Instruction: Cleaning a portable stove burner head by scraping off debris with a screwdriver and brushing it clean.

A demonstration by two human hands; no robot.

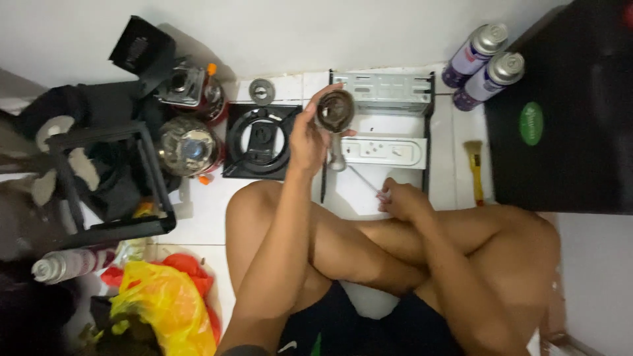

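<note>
Two hands at work on the floor: left hand (308,137) fingers grip a round metal part (335,111), handle hanging downward, while right hand (402,200) fingers pinch a thin rod (364,179) slanting up toward it.

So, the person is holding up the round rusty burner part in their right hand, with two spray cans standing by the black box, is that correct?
Not quite: the head view shows the round rusty burner part held up in the left hand, not the right. The right hand rests low by the knee. The two spray cans do stand beside the black box.
</note>
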